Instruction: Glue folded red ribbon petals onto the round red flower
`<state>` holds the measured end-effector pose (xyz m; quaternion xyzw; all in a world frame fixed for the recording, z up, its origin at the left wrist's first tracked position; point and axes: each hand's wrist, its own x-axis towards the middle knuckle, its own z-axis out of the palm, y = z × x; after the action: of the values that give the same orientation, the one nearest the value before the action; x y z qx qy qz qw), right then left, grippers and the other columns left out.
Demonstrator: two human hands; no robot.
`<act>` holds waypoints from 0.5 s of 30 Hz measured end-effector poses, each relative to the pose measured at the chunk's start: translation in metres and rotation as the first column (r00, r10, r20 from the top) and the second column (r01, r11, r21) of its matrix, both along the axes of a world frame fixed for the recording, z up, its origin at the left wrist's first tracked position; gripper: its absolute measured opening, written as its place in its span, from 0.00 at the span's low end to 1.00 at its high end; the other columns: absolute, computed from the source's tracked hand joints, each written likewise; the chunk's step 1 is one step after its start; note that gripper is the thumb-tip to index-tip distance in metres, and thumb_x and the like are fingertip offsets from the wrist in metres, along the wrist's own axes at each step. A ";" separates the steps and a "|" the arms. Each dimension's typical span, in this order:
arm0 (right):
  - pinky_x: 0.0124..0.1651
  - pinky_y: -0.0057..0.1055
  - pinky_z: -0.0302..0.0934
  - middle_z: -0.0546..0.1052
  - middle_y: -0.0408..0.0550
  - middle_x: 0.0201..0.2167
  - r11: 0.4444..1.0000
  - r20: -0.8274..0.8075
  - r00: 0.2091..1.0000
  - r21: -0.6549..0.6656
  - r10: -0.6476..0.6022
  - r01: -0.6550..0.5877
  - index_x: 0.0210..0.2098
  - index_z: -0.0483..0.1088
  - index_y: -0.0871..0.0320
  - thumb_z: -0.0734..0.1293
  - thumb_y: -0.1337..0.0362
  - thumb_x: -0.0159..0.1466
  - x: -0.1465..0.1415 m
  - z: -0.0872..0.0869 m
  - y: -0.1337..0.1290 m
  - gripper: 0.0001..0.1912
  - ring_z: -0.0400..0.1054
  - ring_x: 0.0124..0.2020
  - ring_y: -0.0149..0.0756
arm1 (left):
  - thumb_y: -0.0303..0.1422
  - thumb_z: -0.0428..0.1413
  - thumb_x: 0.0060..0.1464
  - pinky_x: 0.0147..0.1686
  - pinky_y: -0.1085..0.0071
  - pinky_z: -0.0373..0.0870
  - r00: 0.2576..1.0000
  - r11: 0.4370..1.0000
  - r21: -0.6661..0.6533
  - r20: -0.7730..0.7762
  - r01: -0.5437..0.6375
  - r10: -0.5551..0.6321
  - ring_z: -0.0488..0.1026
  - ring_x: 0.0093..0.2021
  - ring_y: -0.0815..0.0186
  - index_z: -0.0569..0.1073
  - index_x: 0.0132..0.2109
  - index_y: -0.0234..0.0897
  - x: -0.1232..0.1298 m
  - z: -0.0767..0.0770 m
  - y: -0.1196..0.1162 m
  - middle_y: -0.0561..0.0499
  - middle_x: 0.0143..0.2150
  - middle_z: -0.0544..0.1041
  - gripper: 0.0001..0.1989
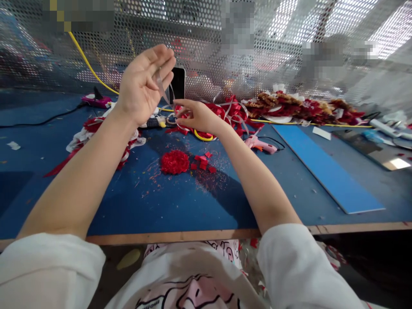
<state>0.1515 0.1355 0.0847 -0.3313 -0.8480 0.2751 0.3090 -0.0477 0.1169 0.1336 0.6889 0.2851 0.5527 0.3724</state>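
Observation:
My left hand [144, 86] is raised before the perforated metal screen, palm turned to the right, with a thin pale ribbon [163, 91] running between its fingers. Lower and to the right, my right hand [198, 116] pinches the ribbon's other part near a heap of red and white ribbons [231, 113]. A yellow ring [203, 136] lies just below the right hand. On the blue table between my forearms sit a round red ruffled piece [174, 162] and several small red scraps [202, 162].
A pink glue gun [261, 145] and a long blue board [328, 167] lie at the right. Red and white fabric [93, 128] is behind my left forearm, near a magenta tool [96, 101]. A dark phone-like device [178, 83] stands against the perforated screen [206, 56].

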 end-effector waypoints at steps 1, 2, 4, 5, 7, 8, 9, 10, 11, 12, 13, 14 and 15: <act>0.54 0.33 0.73 0.84 0.53 0.49 1.000 -0.017 1.000 -0.017 -0.017 0.017 0.74 0.58 0.61 0.73 0.64 0.64 -0.003 -0.001 -0.001 0.42 0.76 0.47 0.38 | 0.17 0.45 0.42 0.76 0.55 0.53 1.000 1.000 -0.015 0.009 0.008 -0.007 0.62 0.76 0.69 0.60 0.66 0.36 0.003 0.000 -0.004 0.53 0.74 0.67 0.41; 0.52 0.33 0.73 0.84 0.50 0.46 0.999 -0.037 0.999 -0.042 -0.027 0.025 0.77 0.51 0.59 0.73 0.63 0.65 -0.005 -0.002 -0.002 0.45 0.77 0.45 0.37 | 0.16 0.44 0.40 0.76 0.56 0.54 1.000 0.999 -0.036 0.011 0.009 -0.009 0.64 0.75 0.70 0.61 0.66 0.34 0.006 0.000 -0.008 0.53 0.74 0.69 0.42; 0.46 0.32 0.73 0.84 0.46 0.44 0.995 -0.067 0.998 -0.100 -0.021 0.014 0.79 0.41 0.54 0.71 0.59 0.68 -0.007 -0.003 -0.006 0.49 0.76 0.39 0.36 | 0.14 0.42 0.39 0.76 0.56 0.56 1.000 0.996 -0.088 -0.014 0.001 -0.003 0.65 0.74 0.70 0.63 0.65 0.34 0.015 0.001 -0.018 0.54 0.72 0.71 0.42; 0.43 0.32 0.73 0.84 0.46 0.42 0.993 -0.069 0.998 -0.122 -0.012 0.004 0.79 0.41 0.54 0.69 0.58 0.70 -0.008 -0.003 -0.007 0.47 0.75 0.36 0.35 | 0.13 0.41 0.40 0.75 0.55 0.58 1.000 0.994 -0.108 -0.029 0.008 -0.011 0.66 0.74 0.70 0.64 0.64 0.34 0.019 0.002 -0.022 0.54 0.71 0.72 0.42; 0.39 0.32 0.72 0.83 0.45 0.39 0.992 -0.045 0.999 -0.122 -0.017 0.011 0.72 0.56 0.54 0.67 0.56 0.72 -0.010 -0.003 -0.008 0.32 0.74 0.33 0.35 | 0.11 0.40 0.44 0.73 0.55 0.62 0.997 0.989 -0.139 -0.053 0.043 -0.051 0.67 0.73 0.69 0.68 0.62 0.36 0.025 0.003 -0.030 0.56 0.68 0.75 0.39; 0.39 0.32 0.72 0.83 0.45 0.37 0.994 -0.032 0.998 -0.100 -0.045 0.042 0.65 0.65 0.55 0.65 0.57 0.74 -0.010 -0.003 -0.007 0.22 0.74 0.33 0.34 | 0.11 0.40 0.47 0.71 0.55 0.65 0.995 0.987 -0.147 -0.060 0.068 -0.078 0.69 0.72 0.67 0.70 0.61 0.36 0.027 0.003 -0.030 0.56 0.66 0.77 0.37; 0.40 0.32 0.72 0.82 0.45 0.36 0.994 -0.026 0.995 -0.068 -0.092 0.090 0.56 0.71 0.55 0.64 0.58 0.75 -0.010 -0.003 -0.005 0.14 0.74 0.33 0.34 | 0.12 0.40 0.50 0.69 0.55 0.68 0.993 0.985 -0.154 -0.067 0.083 -0.094 0.73 0.69 0.64 0.71 0.59 0.37 0.026 0.002 -0.029 0.55 0.63 0.79 0.34; 0.42 0.32 0.72 0.82 0.45 0.35 0.988 -0.033 0.987 -0.036 -0.155 0.153 0.48 0.74 0.55 0.62 0.59 0.75 -0.008 -0.003 -0.002 0.10 0.75 0.34 0.35 | 0.14 0.41 0.53 0.66 0.54 0.71 0.993 0.985 -0.154 -0.074 0.077 -0.089 0.77 0.65 0.62 0.72 0.59 0.37 0.023 -0.001 -0.024 0.54 0.60 0.80 0.32; 0.44 0.32 0.73 0.81 0.46 0.35 0.974 -0.050 0.973 -0.010 -0.225 0.225 0.43 0.75 0.55 0.62 0.61 0.75 -0.005 -0.002 0.002 0.10 0.75 0.35 0.35 | 0.17 0.43 0.55 0.63 0.52 0.75 0.994 0.987 -0.152 -0.088 0.051 -0.065 0.82 0.58 0.60 0.73 0.59 0.38 0.019 -0.004 -0.017 0.53 0.57 0.81 0.29; 0.45 0.32 0.73 0.81 0.46 0.34 0.955 -0.077 0.952 0.005 -0.295 0.297 0.40 0.75 0.55 0.62 0.62 0.75 -0.001 -0.001 0.007 0.11 0.76 0.36 0.35 | 0.21 0.44 0.60 0.59 0.51 0.78 0.993 0.989 -0.144 -0.111 -0.045 0.029 0.85 0.49 0.59 0.73 0.60 0.39 0.014 -0.010 -0.008 0.51 0.57 0.81 0.25; 0.46 0.32 0.73 0.81 0.46 0.34 0.932 -0.107 0.927 0.003 -0.360 0.362 0.38 0.75 0.55 0.62 0.63 0.74 0.004 0.001 0.011 0.11 0.77 0.36 0.35 | 0.25 0.46 0.63 0.55 0.50 0.80 0.975 0.975 -0.112 -0.137 -0.190 0.174 0.85 0.43 0.59 0.71 0.62 0.40 0.007 -0.017 0.003 0.49 0.57 0.80 0.23; 0.46 0.32 0.73 0.81 0.46 0.34 0.910 -0.136 0.901 -0.014 -0.412 0.414 0.38 0.75 0.56 0.62 0.64 0.73 0.009 0.003 0.016 0.11 0.77 0.36 0.35 | 0.26 0.48 0.62 0.53 0.51 0.80 0.929 0.938 -0.074 -0.181 -0.340 0.322 0.83 0.44 0.60 0.70 0.62 0.40 0.001 -0.025 0.014 0.48 0.59 0.79 0.23; 0.45 0.32 0.73 0.80 0.46 0.33 0.889 -0.164 0.875 -0.043 -0.456 0.455 0.37 0.75 0.57 0.62 0.64 0.73 0.015 0.005 0.019 0.11 0.77 0.35 0.35 | 0.27 0.49 0.61 0.54 0.53 0.80 0.857 0.883 -0.003 -0.244 -0.469 0.455 0.81 0.50 0.59 0.71 0.61 0.40 -0.006 -0.034 0.025 0.48 0.62 0.77 0.22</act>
<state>0.1664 0.1546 0.0897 -0.4972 -0.7165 0.2230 0.4357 -0.0535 0.1423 0.0991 0.6492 0.5014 0.5306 0.2136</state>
